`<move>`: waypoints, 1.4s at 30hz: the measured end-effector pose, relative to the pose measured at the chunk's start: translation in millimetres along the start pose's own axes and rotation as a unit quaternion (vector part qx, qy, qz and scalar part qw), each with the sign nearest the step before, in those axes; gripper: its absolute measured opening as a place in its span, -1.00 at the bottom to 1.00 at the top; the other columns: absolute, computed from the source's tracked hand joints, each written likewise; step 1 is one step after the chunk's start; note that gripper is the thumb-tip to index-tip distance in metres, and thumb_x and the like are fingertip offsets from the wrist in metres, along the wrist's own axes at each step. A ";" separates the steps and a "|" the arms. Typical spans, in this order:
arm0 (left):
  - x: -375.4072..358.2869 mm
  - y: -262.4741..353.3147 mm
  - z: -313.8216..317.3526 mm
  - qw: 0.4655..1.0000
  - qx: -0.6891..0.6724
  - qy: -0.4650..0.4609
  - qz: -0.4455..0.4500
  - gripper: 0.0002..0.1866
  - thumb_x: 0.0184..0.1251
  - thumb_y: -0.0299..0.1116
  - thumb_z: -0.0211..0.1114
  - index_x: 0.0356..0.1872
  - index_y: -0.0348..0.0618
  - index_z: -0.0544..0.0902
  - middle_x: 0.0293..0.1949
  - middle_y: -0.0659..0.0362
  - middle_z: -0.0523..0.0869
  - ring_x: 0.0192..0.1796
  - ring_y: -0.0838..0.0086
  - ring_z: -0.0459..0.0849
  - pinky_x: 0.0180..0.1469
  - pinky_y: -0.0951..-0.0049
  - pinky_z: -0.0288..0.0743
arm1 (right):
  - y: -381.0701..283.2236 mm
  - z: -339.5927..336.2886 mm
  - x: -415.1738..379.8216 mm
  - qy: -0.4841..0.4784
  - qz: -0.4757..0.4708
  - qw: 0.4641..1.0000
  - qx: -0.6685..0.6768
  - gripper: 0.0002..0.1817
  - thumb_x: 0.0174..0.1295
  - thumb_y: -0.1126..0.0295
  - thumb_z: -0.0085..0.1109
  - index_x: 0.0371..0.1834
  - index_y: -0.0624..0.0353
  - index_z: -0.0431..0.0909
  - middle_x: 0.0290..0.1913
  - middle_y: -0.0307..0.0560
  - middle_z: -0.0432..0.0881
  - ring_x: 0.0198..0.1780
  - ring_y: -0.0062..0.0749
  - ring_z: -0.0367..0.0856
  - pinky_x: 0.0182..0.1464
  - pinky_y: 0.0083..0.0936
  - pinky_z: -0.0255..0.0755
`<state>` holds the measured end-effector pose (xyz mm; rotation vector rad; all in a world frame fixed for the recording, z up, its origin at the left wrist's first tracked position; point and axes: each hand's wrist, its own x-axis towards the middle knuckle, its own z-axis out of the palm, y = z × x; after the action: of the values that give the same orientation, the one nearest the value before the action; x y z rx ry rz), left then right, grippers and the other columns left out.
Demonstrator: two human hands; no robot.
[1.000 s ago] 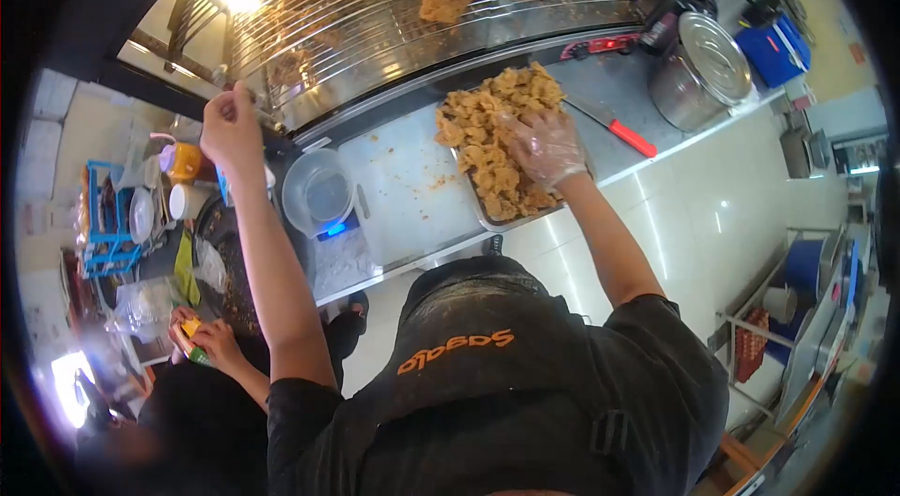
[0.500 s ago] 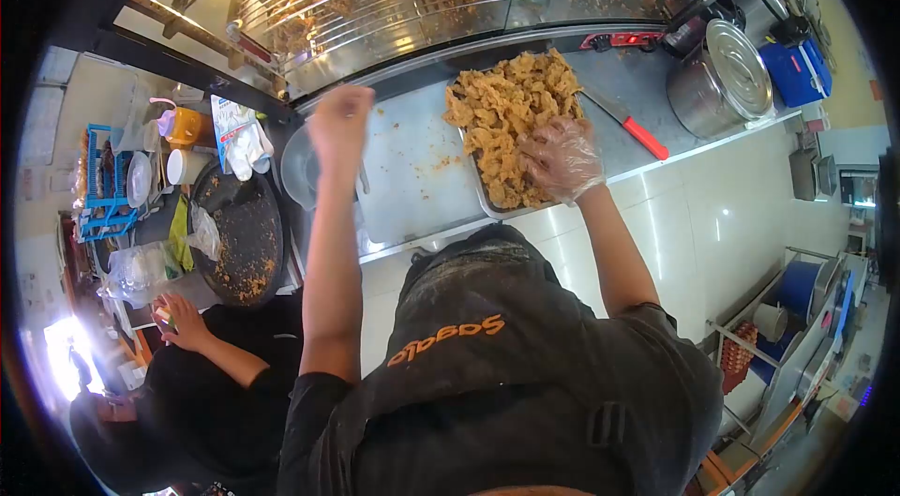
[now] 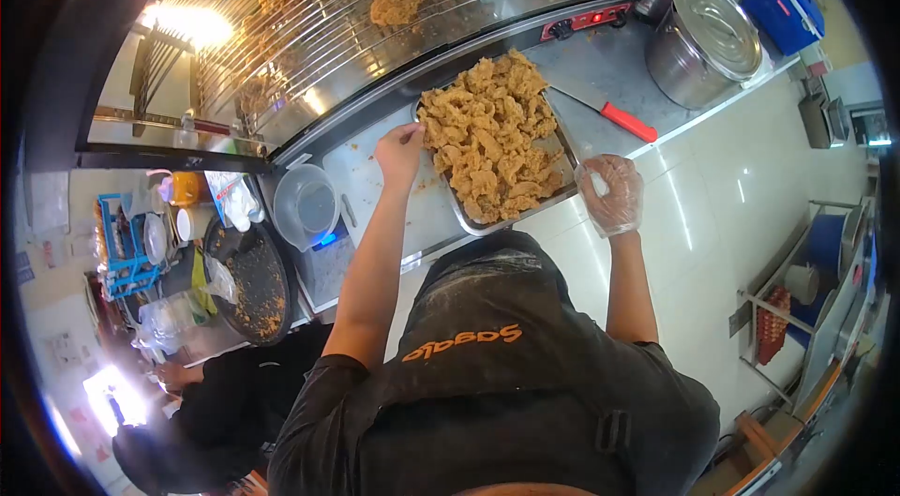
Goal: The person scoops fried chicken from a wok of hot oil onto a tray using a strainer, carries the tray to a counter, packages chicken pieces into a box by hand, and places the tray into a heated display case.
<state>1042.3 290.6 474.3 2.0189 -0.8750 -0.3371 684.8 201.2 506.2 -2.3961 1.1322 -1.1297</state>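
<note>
A metal tray [image 3: 454, 208] heaped with fried chicken pieces [image 3: 495, 135] lies on the counter in front of me. My left hand [image 3: 398, 154], bare, has its fingertips pinched together at the tray's left rim, right against the outermost pieces. What sits in that pinch is hidden. Off the tray's right corner, my right hand [image 3: 611, 196] wears a clear plastic glove and is closed, its fingers curled in toward the palm, where a whitish patch shows. A knife with a red handle [image 3: 628, 122] lies behind the tray, its blade pointing toward the chicken.
A glass warming cabinet with wire racks [image 3: 347, 18] stands along the back. At right is a lidded steel pot [image 3: 703, 41]. Left of the tray are a clear plastic tub [image 3: 307, 205] and a round dark pan [image 3: 251, 285] with crumbs. Another person [image 3: 225, 402] is at lower left.
My left hand has come from over the left counter to the tray's rim. My gloved right hand has lifted off the chicken and moved right, curling closed. The view has shifted.
</note>
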 end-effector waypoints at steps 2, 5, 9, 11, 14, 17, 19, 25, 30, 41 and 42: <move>1.1 2.7 3.0 0.999 -0.047 -0.010 -0.013 -0.77 0.16 -0.37 0.36 -0.23 -0.34 0.70 -0.37 0.10 0.74 -0.35 0.54 0.69 -0.28 0.59 0.53 | 3.4 1.7 0.2 -0.006 0.011 1.000 0.007 -0.83 -0.09 0.41 0.33 -0.37 0.07 0.64 -0.30 -0.06 0.63 -0.22 -0.11 0.57 -0.20 -0.21 0.45; 3.5 2.0 3.3 0.989 -0.134 -0.047 -0.051 -0.77 0.15 -0.37 0.36 -0.24 -0.33 0.70 -0.40 0.11 0.74 -0.40 0.54 0.68 -0.30 0.60 0.52 | -0.1 8.2 5.7 -0.019 0.013 0.999 0.025 -0.82 -0.09 0.42 0.33 -0.37 0.09 0.62 -0.31 -0.06 0.62 -0.22 -0.11 0.57 -0.21 -0.21 0.45; 11.7 -5.3 -14.7 0.985 -0.155 -0.039 -0.067 -0.73 0.15 -0.37 0.36 -0.18 -0.34 0.67 -0.37 0.12 0.73 -0.38 0.54 0.67 -0.30 0.59 0.53 | 5.1 21.3 11.7 -0.036 0.038 0.998 0.027 -0.80 -0.02 0.38 0.28 -0.30 0.16 0.60 -0.27 0.04 0.61 -0.19 -0.04 0.56 -0.15 -0.20 0.44; 2.7 15.9 -38.9 0.991 -0.116 0.035 -0.050 -0.73 0.16 -0.36 0.36 -0.17 -0.33 0.65 -0.34 0.11 0.71 -0.37 0.52 0.67 -0.29 0.58 0.54 | 6.5 20.1 6.3 -0.043 0.104 0.994 0.005 -0.78 0.02 0.36 0.24 -0.27 0.21 0.59 -0.24 0.10 0.61 -0.17 0.00 0.56 -0.12 -0.19 0.43; -5.2 67.8 -109.1 0.960 -0.013 0.274 0.056 -0.75 0.20 -0.37 0.34 -0.17 -0.32 0.62 -0.30 0.09 0.67 -0.34 0.49 0.65 -0.28 0.55 0.55 | 59.0 40.4 -39.3 -0.113 0.314 0.935 0.121 -0.73 0.23 0.33 0.07 -0.18 0.33 0.55 -0.24 0.10 0.64 -0.16 -0.14 0.59 -0.01 -0.31 0.44; -7.3 96.3 -167.8 0.866 0.044 0.473 0.155 -0.74 0.31 -0.39 0.24 -0.07 -0.35 0.53 -0.21 0.10 0.61 -0.28 0.52 0.60 -0.24 0.59 0.51 | 52.0 28.4 -35.8 -0.208 0.469 0.810 0.285 -0.68 0.31 0.25 0.04 -0.05 0.28 0.49 -0.44 -0.12 0.57 -0.51 -0.53 0.52 -0.45 -0.61 0.44; 7.2 110.0 -187.8 0.854 0.050 0.491 0.163 -0.72 0.29 -0.39 0.27 -0.08 -0.38 0.53 -0.18 0.06 0.61 -0.27 0.50 0.61 -0.20 0.53 0.53 | 37.1 29.4 -28.6 -0.199 0.465 0.802 0.317 -0.70 0.32 0.23 0.04 -0.10 0.26 0.49 -0.49 -0.18 0.53 -0.54 -0.59 0.48 -0.52 -0.65 0.39; 37.6 89.1 -215.3 0.865 0.093 0.479 0.115 -0.66 0.27 -0.25 0.29 -0.16 -0.39 0.59 -0.27 0.01 0.68 -0.25 0.39 0.64 -0.15 0.41 0.53 | 45.5 49.1 -37.4 -0.204 0.322 0.902 0.203 -0.66 0.34 0.17 -0.02 -0.16 0.28 0.47 -0.45 -0.07 0.55 -0.43 -0.33 0.58 -0.35 -0.37 0.49; 30.8 121.2 -197.7 0.882 0.170 0.409 0.158 -0.70 0.22 -0.25 0.35 -0.38 -0.37 0.65 -0.49 0.08 0.71 -0.47 0.47 0.67 -0.37 0.53 0.51 | 40.3 45.5 -24.0 -0.237 0.307 0.913 0.126 -0.78 0.24 0.31 -0.08 -0.17 0.19 0.42 -0.40 0.23 0.55 -0.33 0.16 0.52 -0.26 -0.15 0.39; 49.4 186.3 -102.1 0.920 0.100 0.277 0.260 -0.77 0.15 -0.33 0.38 -0.36 -0.34 0.67 -0.42 0.04 0.72 -0.41 0.45 0.71 -0.30 0.50 0.55 | 49.3 43.9 -6.4 -0.292 0.212 0.932 0.012 -0.70 0.27 0.28 -0.11 0.01 0.11 0.42 -0.21 0.28 0.60 -0.12 0.15 0.57 -0.11 -0.09 0.41; 49.3 189.4 -95.5 0.922 0.088 0.266 0.265 -0.77 0.16 -0.33 0.37 -0.35 -0.35 0.67 -0.41 0.04 0.72 -0.40 0.46 0.70 -0.30 0.50 0.54 | 46.9 43.1 -3.2 -0.292 0.205 0.934 0.007 -0.69 0.27 0.28 -0.10 0.03 0.11 0.42 -0.19 0.29 0.60 -0.10 0.15 0.57 -0.08 -0.09 0.41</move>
<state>1042.4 247.6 687.8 1.7969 -1.0692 0.5883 690.2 168.7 451.6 -2.1112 1.2927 -0.2580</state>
